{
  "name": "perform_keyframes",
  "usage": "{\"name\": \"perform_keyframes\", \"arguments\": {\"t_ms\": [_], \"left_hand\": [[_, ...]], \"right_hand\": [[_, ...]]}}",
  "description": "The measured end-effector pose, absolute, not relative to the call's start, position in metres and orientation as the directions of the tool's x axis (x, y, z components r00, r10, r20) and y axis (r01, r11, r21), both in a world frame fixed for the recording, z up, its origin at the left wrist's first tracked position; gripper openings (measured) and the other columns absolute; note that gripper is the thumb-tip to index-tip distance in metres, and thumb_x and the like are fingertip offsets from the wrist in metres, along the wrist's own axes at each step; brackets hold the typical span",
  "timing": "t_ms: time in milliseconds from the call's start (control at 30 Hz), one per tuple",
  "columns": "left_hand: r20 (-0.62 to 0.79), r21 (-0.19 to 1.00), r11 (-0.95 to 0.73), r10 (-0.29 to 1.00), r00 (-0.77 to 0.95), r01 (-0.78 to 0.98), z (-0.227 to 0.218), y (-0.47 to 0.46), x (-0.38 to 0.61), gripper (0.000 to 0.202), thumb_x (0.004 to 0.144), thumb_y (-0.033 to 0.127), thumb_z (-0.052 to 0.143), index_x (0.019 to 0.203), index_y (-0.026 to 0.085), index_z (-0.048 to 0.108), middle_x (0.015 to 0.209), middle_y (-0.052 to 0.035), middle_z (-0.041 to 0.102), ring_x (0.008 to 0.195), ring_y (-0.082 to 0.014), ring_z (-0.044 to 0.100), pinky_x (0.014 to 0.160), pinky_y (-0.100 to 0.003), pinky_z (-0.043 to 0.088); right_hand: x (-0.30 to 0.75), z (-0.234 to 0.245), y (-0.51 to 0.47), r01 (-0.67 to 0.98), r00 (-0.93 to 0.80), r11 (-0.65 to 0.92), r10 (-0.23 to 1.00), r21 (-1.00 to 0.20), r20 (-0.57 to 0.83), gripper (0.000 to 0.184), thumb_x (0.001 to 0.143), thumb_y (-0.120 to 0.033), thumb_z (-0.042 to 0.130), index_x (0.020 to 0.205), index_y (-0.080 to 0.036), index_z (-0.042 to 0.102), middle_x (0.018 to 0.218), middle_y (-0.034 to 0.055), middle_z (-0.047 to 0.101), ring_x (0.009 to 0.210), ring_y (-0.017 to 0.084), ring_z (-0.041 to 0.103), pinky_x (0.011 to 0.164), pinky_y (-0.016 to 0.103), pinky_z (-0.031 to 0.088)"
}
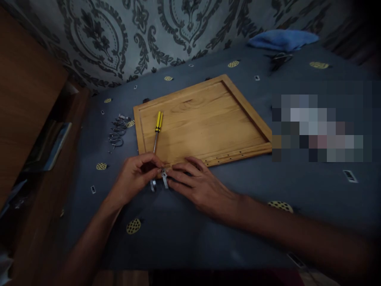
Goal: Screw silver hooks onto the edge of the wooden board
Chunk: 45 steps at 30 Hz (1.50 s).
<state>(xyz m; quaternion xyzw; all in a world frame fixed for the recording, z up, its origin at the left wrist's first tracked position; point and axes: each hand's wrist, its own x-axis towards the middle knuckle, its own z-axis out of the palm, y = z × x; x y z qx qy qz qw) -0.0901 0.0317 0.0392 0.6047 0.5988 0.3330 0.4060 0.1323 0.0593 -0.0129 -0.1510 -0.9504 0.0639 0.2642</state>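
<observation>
Right hand [199,184] (grip unclear) | left grip [135,174] pinching fitting [165,180] | screwdriver [158,122] on board [202,119], hardware [118,130] beside

Dk sheet [193,242] w/ wood panel [196,123], metal pcs [119,132] L, blue cloth [284,39] R

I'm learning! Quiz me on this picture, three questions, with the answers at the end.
1. What colours show on the handle of the screwdriver lying on the wooden panel?
2. True or false: the blue cloth is farther from the left hand than the screwdriver is.
3. Fill in: the left hand and right hand are at a small ____ fitting.

Key: 1. yellow and black; 2. true; 3. metal.
</observation>
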Motion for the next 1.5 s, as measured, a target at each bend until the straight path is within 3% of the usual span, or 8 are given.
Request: {"name": "perform_keyframes", "arguments": {"t_ms": [867,967,1100,1233,1333,1500], "left_hand": [[-0.061,0.820,0.004,0.995,0.081,0.572,0.037,0.029,-0.090,0.009,0.081,0.029,0.071,0.076,0.022,0.070,0.075,-0.0013,0.073,0.073,-0.0176,0.067,0.069,-0.029,0.049],[-0.076,0.806,-0.006,0.991,0.112,0.592,0.040,0.029,-0.091,0.008,0.082,0.030,0.073,0.083,0.022,0.073,0.081,-0.0022,0.076,0.077,-0.0187,0.070,0.071,-0.028,0.051],[-0.080,0.786,-0.009,0.990,0.115,0.618,0.049,0.025,-0.097,0.022,0.087,0.037,0.074,0.103,0.022,0.076,0.102,-0.0046,0.080,0.092,-0.0221,0.073,0.078,-0.029,0.054],[0.016,0.701,-0.125,0.987,0.159,0.702,0.052,0.011,-0.103,0.039,0.089,0.050,0.078,0.118,0.024,0.073,0.112,-0.0054,0.076,0.105,-0.0248,0.068,0.088,-0.034,0.053],[0.109,0.574,-0.242,0.969,0.220,0.782,0.044,0.000,-0.101,0.054,0.084,0.057,0.080,0.124,0.023,0.068,0.118,-0.0076,0.071,0.114,-0.0275,0.061,0.095,-0.038,0.051],[0.168,0.451,-0.281,0.959,0.228,0.847,0.024,-0.007,-0.096,0.059,0.080,0.053,0.086,0.123,0.020,0.065,0.118,-0.0092,0.066,0.115,-0.0291,0.056,0.098,-0.042,0.050]], "right_hand": [[0.133,-0.011,0.059,0.277,-0.847,0.942,0.334,-0.192,0.413,0.026,0.105,-0.017,0.056,0.124,-0.024,0.072,0.130,0.0059,0.075,0.124,0.024,0.058,0.114,0.052,0.041],[0.133,-0.011,0.059,0.277,-0.844,0.942,0.333,-0.190,0.421,0.025,0.106,-0.017,0.056,0.122,-0.024,0.073,0.130,0.0062,0.074,0.124,0.024,0.058,0.113,0.051,0.042],[0.133,-0.010,0.060,0.268,-0.842,0.944,0.327,-0.194,0.428,0.024,0.106,-0.018,0.056,0.123,-0.021,0.072,0.130,0.0068,0.074,0.123,0.024,0.059,0.112,0.050,0.043],[0.133,-0.011,0.060,0.258,-0.838,0.944,0.326,-0.207,0.439,0.024,0.105,-0.018,0.058,0.125,-0.020,0.071,0.127,0.0072,0.075,0.123,0.025,0.058,0.112,0.051,0.043],[0.133,-0.013,0.060,0.251,-0.837,0.942,0.327,-0.223,0.438,0.024,0.103,-0.018,0.061,0.124,-0.020,0.072,0.127,0.0075,0.075,0.124,0.025,0.057,0.112,0.051,0.042],[0.134,-0.015,0.060,0.240,-0.842,0.940,0.326,-0.243,0.429,0.029,0.102,-0.017,0.061,0.129,-0.022,0.070,0.130,0.0071,0.074,0.127,0.026,0.056,0.114,0.052,0.039]]}}
